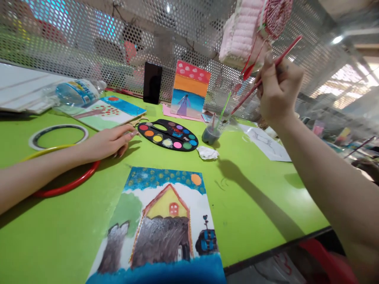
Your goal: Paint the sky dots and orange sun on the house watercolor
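Observation:
Raised at the right, my right hand [280,88] grips a red-handled paintbrush [247,94]. The brush slants down to the left, its lower end near a clear cup of murky grey water [211,135]; whether it touches the cup I cannot tell. My left hand [114,141] rests on the table with fingers stretched out, close to the left edge of a black paint palette [185,146] with several colour wells. In front of me lies a painting of a house [166,221] with a yellow gable, a grey-brown wall, a tree and blue ground.
A crumpled white tissue [208,153] lies by the cup. Rings [89,173] sit under my left forearm. A plastic bottle [78,92], another painting [109,112], a phone [152,83] and a propped sunset painting [189,90] stand behind. A sketch sheet [268,144] lies right.

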Demonstrator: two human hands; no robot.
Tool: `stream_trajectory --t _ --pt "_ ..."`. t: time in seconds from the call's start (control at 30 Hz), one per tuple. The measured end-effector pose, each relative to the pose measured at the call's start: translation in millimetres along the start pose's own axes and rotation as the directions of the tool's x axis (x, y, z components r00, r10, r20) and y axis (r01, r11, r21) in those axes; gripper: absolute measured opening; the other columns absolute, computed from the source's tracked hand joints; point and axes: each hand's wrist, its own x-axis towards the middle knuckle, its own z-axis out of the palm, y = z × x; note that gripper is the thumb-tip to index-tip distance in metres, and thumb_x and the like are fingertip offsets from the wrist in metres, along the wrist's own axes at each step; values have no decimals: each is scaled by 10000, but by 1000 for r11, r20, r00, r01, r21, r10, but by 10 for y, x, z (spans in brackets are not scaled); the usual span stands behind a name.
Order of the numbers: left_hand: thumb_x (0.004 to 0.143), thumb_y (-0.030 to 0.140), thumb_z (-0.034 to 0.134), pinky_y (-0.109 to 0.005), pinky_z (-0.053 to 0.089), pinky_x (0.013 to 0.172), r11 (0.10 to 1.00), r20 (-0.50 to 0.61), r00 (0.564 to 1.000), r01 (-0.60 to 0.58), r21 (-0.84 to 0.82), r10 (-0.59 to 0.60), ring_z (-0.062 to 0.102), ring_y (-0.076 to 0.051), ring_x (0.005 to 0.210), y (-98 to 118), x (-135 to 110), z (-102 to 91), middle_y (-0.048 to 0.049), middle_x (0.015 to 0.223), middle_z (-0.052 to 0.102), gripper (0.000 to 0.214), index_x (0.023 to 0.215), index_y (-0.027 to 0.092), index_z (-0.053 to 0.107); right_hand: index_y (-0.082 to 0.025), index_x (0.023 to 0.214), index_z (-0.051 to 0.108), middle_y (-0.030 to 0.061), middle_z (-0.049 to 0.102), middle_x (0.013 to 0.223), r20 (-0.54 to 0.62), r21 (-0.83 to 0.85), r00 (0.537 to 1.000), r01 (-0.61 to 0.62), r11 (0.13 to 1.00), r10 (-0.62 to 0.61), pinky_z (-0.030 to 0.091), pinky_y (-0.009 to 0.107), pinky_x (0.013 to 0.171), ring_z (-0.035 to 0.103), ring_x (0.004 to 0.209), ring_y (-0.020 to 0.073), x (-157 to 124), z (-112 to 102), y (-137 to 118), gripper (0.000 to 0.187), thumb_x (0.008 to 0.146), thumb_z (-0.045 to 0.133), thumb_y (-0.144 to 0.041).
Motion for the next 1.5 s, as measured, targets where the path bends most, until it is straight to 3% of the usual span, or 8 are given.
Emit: stream_trajectory --t 0.1,0.47,0.7,0.87,1.1,1.23,1.4,1.5 --pt "846 599 262 -263 406 572 1000 0 1000 1 5 -1 546 -145 458 30 -4 -6 84 492 574 503 1099 211 459 -279 566 437 28 518 556 -47 -28 993 108 994 -110 494 319 488 584 567 178 -1 -7 -25 464 924 434 -575" --pt "836 591 266 -271 408 605 1000 -9 1000 4 10 -4 551 -151 483 4 28 5 68 506 584 496 1073 213 483 -295 629 487 27 526 586 -111 -32 977 181 983 -183 495 320 580 608 622 190 -21 -92 -116 438 949 365 -569" --pt "808 596 251 -284 419 625 998 -9 999 49 36 -48 566 -162 511 15 14 -5 47 513 593 566 1116 201 514 -320 697 559 9 603 602 176 42 966 184 982 -189 459 358 557 606 596 205 -175 -115 -73 336 928 449 -537" --pt "818 572 265 -279 416 609 999 -6 999 43 18 -43 549 -154 490 24 3 -12 42 525 598 553 1128 192 521 -319 669 550 -2 594 590 206 -18 962 184 983 -177 457 364 548 610 576 196 -292 -179 -138 325 926 455 -492" --pt "838 561 286 -285 420 636 998 6 999 52 27 -52 562 -162 530 21 10 -10 32 540 604 523 1115 190 528 -316 629 527 3 611 596 143 -104 987 85 991 -70 478 350 479 640 563 195 -415 -302 -286 348 912 444 -500" --pt "839 559 275 -287 417 637 998 14 999 44 37 -45 561 -168 531 23 9 -14 34 540 603 540 1140 187 525 -332 736 573 -8 568 551 -23 -45 999 36 998 -38 473 334 440 609 493 180 -411 -302 -299 271 931 440 -464" --pt "845 549 285 -291 410 651 997 3 999 34 68 -34 570 -177 561 1 19 -10 28 550 605 549 1167 184 538 -286 679 586 -7 584 571 -267 178 961 -29 984 77 426 303 355 610 471 166 -294 -261 -78 284 898 524 -456" --pt "845 545 283 -294 408 651 996 5 1000 24 82 -25 565 -176 560 -14 30 -5 23 561 605 553 1178 184 539 -288 577 547 -8 596 559 -269 255 943 -123 959 193 429 313 342 606 454 168 -277 -264 121 316 845 605 -445"
